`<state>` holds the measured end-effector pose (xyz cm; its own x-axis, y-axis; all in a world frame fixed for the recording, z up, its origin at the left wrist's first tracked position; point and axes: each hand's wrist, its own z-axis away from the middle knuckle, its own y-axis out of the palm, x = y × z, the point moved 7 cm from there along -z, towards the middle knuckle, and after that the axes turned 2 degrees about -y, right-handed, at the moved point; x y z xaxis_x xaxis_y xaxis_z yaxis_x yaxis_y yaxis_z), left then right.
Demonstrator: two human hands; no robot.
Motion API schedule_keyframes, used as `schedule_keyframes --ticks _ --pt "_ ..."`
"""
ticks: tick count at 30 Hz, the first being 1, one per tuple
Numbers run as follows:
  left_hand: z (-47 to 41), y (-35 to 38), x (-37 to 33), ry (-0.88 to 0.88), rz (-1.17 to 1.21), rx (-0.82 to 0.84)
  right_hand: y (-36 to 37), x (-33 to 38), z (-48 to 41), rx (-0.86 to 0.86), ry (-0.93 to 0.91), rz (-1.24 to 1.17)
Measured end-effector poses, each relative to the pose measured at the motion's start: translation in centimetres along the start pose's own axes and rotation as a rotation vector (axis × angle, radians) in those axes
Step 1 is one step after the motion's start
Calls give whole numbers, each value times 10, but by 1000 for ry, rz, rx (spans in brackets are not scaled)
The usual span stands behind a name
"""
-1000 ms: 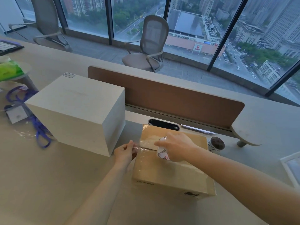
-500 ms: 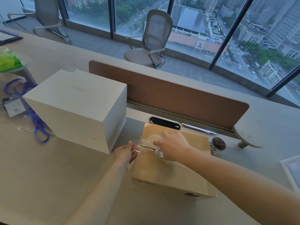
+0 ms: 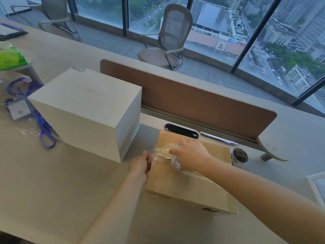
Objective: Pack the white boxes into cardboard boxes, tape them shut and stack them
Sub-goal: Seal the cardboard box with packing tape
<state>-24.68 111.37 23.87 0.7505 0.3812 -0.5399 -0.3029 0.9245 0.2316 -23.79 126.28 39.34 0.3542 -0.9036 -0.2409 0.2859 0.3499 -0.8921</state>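
— Grip on the left: what does it hold?
— The left hand (image 3: 140, 164) pinches the free end of a strip of clear tape (image 3: 161, 153) at the left edge of the flat brown cardboard box (image 3: 193, 187).
— And the right grip?
— The right hand (image 3: 191, 155) is curled over a roll of clear packing tape with a white printed core (image 3: 175, 162), which sits on top of that cardboard box. The strip runs taut between the two hands, across the closed lid.
— Where is everything else, from the left?
— A green plastic packet (image 3: 10, 57) lies far left. A blue ribbon lanyard (image 3: 44, 131) comes next on the pale grey table (image 3: 52, 191). The large white rectangular box (image 3: 84, 110) stands upright on the table, just beside the cardboard box and to its left. The cardboard box lies in front of the brown desk partition (image 3: 202, 106). To its right stands a second tape roll with a dark core (image 3: 240, 156), near the box's far right corner.
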Motion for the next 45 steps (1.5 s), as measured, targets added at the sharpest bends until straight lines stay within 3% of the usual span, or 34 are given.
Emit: schedule_keyframes --ticks 4,8,12,16,21,24,26,28,30,35,45 --pt "7 -1 5 41 -29 -48 0 -1 1 -4 4 -23" --pt "11 1 1 87 -238 -11 1 -1 2 -7 10 -40" --pt "-20 -19 28 -34 -485 -28 0 -1 4 -14 22 -76" --pt "-4 -29 42 -59 -393 -25 2 -3 6 -13 42 -127" --pt "18 -25 -2 328 -379 -199 4 -4 8 -32 48 -168" --pt "37 4 -24 504 -332 60 5 -5 7 -46 53 -194" --pt "49 28 -24 545 -545 262 5 -5 7 -50 55 -204" --pt "52 36 -13 613 -813 339 4 -6 6 -51 54 -226" --pt "55 38 -5 661 -934 373 5 -5 7 -54 50 -238" --pt "52 42 -2 704 -1338 269 5 -6 7 -86 28 -273" --pt "51 48 0 687 -1577 113 14 -23 12 -163 29 -449"
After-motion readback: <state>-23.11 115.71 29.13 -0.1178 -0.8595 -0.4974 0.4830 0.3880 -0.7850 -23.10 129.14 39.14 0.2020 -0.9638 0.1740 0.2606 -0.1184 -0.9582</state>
